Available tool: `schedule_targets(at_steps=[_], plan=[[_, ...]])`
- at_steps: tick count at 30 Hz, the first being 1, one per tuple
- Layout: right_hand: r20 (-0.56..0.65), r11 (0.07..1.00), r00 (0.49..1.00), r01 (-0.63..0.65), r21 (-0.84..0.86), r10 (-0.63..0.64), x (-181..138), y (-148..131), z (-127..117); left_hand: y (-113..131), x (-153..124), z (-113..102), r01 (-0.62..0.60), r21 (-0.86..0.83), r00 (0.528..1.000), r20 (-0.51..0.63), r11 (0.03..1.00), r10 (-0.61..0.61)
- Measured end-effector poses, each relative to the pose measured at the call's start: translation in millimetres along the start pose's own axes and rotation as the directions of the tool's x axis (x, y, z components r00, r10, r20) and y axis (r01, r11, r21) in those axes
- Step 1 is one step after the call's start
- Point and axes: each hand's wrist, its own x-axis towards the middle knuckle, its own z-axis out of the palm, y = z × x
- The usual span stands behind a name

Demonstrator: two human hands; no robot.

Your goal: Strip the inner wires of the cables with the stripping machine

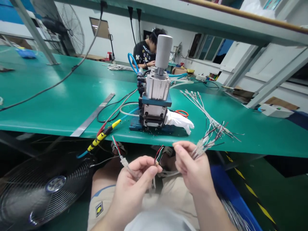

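Observation:
My left hand (136,184) is closed around a thin grey cable. Its thumb and forefinger pinch a stripped cable end (158,155) with red, white, green and dark wires fanned upward. A clear plug (124,161) with red, white and green wires sticks out past the knuckles of this hand. My right hand (193,168) is closed on a bunch of grey cables (201,146) with clear plugs and loose dark and red wires. Its thumb and forefinger meet at the tips. Both hands are above my lap, before the bench edge.
A pneumatic machine (156,86) stands on the green bench (57,106), a white glove (179,120) beside it. More cables (199,106) lie to the right. A steel ruler (93,115) and a yellow-black air tool (103,136) are left. A floor fan (55,184) and blue bin (231,195) flank me. A person (144,53) sits opposite.

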Motion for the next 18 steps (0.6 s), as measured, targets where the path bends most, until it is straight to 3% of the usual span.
schedule_targets(at_steps=[3, 7, 18], plan=[[0.119, 0.997, 0.993, 0.006, -0.077, 0.004, -16.7, 1.6, 3.3, -1.2, 6.0, 3.0, -0.033, 0.021, 0.999, 0.012, 0.999, 0.033], [0.183, 0.994, 0.983, 0.04, -0.102, -0.021, -21.4, -3.9, 11.2, -1.3, 7.7, 6.0, -0.122, 0.072, 0.991, 0.054, 0.99, 0.119], [0.181, 0.997, 0.983, 0.03, -0.073, -0.017, -17.6, -7.5, 19.3, -6.9, 7.3, 1.5, -0.253, 0.183, 0.966, 0.091, 0.95, 0.24]])
